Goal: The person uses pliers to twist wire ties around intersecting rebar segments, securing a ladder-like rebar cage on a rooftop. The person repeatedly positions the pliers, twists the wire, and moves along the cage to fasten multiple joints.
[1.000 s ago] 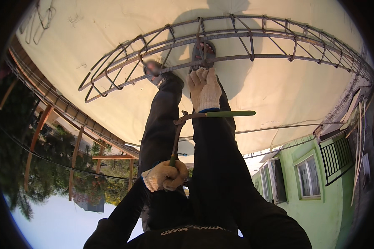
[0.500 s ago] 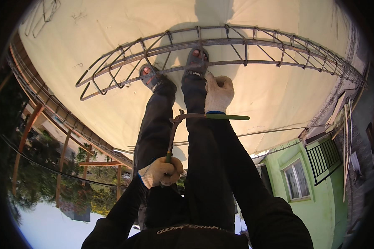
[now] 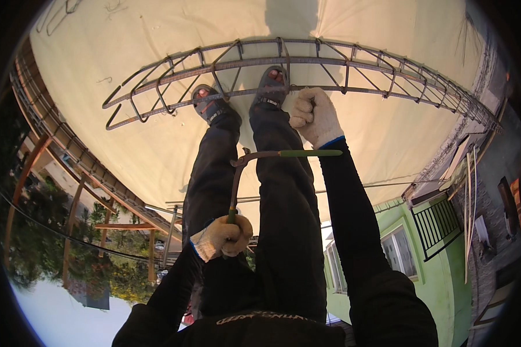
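My gloved left hand is closed around one green handle of a pair of pincers. Their rusty jaws stick up in front of my thigh, and the other green handle reaches out to the right, the two handles spread wide. My gloved right hand is a fist just below the near bar of a long rebar cage. Whatever its curled fingers hold, if anything, is hidden. The cage lies across the pale surface in front of me, with bent stirrups joining its long bars.
My sandalled feet reach in under the near bar of the cage. More bent metal rods lie at the far left. Wooden posts and trees stand beyond the left edge; a green building with windows and a railing stands at the right.
My right hand has moved forward and right, away from beside the pincer handle and up near the bar. The left hand still grips the pincers. The view has shifted slightly.
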Demonstrator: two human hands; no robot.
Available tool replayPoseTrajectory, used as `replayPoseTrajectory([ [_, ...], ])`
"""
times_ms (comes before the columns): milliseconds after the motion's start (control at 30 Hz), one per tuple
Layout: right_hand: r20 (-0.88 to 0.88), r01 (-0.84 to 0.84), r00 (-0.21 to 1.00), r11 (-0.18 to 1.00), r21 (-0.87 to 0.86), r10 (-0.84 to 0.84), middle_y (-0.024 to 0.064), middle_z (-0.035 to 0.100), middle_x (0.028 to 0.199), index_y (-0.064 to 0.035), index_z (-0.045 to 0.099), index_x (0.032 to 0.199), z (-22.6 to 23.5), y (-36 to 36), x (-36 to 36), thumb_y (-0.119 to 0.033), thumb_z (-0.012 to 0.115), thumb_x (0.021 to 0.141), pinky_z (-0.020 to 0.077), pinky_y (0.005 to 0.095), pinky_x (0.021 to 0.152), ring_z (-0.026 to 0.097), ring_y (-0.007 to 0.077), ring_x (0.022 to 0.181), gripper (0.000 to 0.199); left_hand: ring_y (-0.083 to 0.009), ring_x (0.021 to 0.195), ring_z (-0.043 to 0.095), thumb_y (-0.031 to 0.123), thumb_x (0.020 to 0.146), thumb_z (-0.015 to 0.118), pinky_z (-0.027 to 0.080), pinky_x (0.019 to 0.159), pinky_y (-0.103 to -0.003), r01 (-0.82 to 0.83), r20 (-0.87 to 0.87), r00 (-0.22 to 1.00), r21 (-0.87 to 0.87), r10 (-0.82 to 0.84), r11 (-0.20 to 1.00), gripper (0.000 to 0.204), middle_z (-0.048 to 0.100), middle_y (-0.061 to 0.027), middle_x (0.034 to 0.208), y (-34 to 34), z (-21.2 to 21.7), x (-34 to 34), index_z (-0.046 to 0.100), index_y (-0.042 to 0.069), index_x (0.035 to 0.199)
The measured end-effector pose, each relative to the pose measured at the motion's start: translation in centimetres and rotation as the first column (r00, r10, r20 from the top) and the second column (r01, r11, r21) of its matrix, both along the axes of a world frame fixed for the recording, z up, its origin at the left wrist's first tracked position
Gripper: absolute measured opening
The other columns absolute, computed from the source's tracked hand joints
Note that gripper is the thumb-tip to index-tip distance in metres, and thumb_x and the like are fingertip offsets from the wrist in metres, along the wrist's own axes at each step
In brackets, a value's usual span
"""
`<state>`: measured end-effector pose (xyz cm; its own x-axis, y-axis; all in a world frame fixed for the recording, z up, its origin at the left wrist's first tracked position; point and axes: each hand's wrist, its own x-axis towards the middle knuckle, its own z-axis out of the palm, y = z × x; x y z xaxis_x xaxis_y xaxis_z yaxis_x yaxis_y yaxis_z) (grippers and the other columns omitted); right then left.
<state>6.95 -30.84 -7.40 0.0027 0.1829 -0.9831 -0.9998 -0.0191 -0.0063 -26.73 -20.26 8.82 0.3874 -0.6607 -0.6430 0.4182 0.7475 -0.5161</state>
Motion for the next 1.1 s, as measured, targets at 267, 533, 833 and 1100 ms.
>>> replayPoseTrajectory([
  [267,0.327,-0.466,-0.119,0.238,-0.852,0.937,0.0242,0.069,0.087,0.0046,0.069,0.097,-1.8,-0.2,4.5,-0.025,0.07,0.093,0.0574,0.0523,0.078,0.065,0.044,0.071,0.03,-0.0116,0.047,0.04,0.0,0.089,0.05,0.031,0.043,-0.028,0.009,-0.058,0.998,0.037,-0.006,0.999,0.026,0.056,-0.0086,0.066,-0.4,-1.0,1.0,0.068,0.002,0.107],
  [533,0.306,-0.214,0.52,0.469,-0.857,0.797,0.0128,0.068,0.082,0.0045,0.069,0.124,3.5,-12.3,-5.3,-0.03,0.077,0.105,0.054,0.0376,0.062,0.065,0.0186,0.067,0.04,-0.0119,0.051,0.044,0.0,0.092,0.052,0.035,0.045,-0.029,0.344,-0.082,0.939,0.135,-0.335,0.929,0.02,0.062,-0.0123,0.073,-0.1,-2.8,2.8,0.067,0.001,0.105],
  [833,0.591,0.285,0.803,0.818,-0.5,0.081,0.0147,0.058,0.146,-0.0013,0.049,0.162,-2.3,-11.9,2.8,-0.066,0.065,0.108,0.0559,0.0395,0.097,0.063,0.0243,0.118,0.086,-0.0158,0.051,0.055,0.008,0.095,0.061,0.041,0.046,-0.032,0.689,-0.002,0.61,0.494,-0.792,0.53,0.009,0.07,-0.0124,0.072,-0.1,-6.8,8.6,0.068,0.003,0.096],
  [1100,0.774,0.644,0.622,0.642,-0.417,-0.121,0.0033,0.049,0.068,-0.0069,0.053,0.103,-6.6,-3.7,12.7,-0.043,0.08,0.106,0.0345,0.0394,0.039,0.046,0.0193,0.045,0.045,-0.0162,0.051,0.056,0.011,0.091,0.06,0.042,0.046,-0.031,0.679,-0.061,0.656,0.483,-0.753,0.553,0.013,0.069,-0.0119,0.072,-2.4,-10.6,5.1,0.07,0.002,0.095],
])
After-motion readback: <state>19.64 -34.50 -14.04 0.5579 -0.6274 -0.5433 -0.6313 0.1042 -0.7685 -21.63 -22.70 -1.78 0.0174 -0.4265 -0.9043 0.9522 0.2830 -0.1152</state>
